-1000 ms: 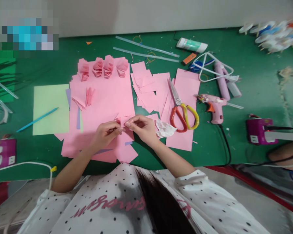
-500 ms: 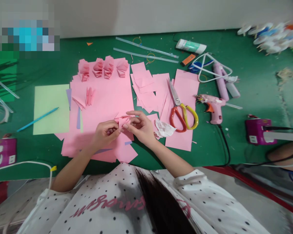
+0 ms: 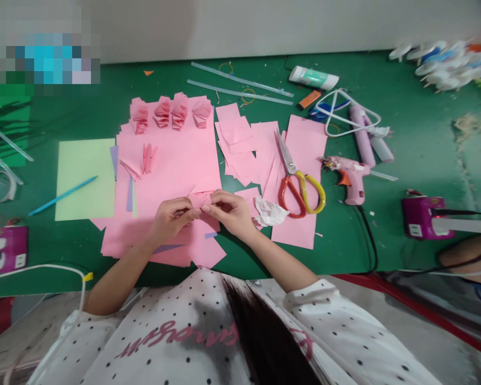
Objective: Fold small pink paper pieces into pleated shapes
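Note:
Both my hands meet over the pink paper sheets on the green table. My left hand and my right hand pinch a small folded pink paper piece between their fingertips. Several finished pleated pink pieces stand in a row at the far edge of the sheets, with another folded one below them. A pile of cut pink squares lies just beyond my right hand. Crumpled white paper rests beside my right wrist.
Red-and-yellow scissors lie on a pink sheet to the right, then a pink glue gun with its cord. A glue tube and glue sticks lie at the back. A pale green sheet with a blue stick lies left.
My right fingers, lifted and spread half a second ago, have closed back down onto the folded pink piece. My left hand has barely moved.

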Demonstrator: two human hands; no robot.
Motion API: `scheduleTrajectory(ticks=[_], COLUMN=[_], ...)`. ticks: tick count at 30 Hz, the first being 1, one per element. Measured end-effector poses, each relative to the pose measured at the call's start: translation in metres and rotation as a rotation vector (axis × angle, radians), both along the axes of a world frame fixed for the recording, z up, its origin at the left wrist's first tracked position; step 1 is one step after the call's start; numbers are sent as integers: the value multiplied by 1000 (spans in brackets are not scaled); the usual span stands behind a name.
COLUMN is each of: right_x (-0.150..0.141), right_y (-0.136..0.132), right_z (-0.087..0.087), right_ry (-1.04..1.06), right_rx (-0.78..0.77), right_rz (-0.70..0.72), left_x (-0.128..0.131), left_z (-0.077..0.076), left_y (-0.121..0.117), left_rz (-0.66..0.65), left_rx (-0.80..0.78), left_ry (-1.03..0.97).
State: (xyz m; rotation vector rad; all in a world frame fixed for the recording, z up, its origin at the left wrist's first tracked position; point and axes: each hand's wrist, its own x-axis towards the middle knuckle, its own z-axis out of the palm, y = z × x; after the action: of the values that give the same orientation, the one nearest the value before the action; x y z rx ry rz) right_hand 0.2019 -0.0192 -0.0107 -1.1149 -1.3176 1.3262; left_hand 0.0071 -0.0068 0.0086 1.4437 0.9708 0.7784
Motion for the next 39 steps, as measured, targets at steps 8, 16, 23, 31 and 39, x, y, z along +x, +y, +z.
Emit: scheduleTrajectory(ticks=[8, 16, 23, 31, 39], right_x=[-2, -3, 0, -2, -3], right_y=[-2, -2, -1, 0, -2], right_z=[3, 4, 3, 1, 3], right_ry=[6, 21, 26, 66, 4], right_rx=[-39, -24, -8, 7, -4], right_rz=[-14, -17, 1, 9, 36], left_x=[0, -1, -2, -2, -3], left_z=[0, 1, -1, -6, -4], left_y=[1, 0, 0, -4, -3], left_rz=[-21, -29, -45, -16, -36], left_rx=[-3, -38, -59, -71, -9], left_ry=[8, -17, -14, 20, 19])
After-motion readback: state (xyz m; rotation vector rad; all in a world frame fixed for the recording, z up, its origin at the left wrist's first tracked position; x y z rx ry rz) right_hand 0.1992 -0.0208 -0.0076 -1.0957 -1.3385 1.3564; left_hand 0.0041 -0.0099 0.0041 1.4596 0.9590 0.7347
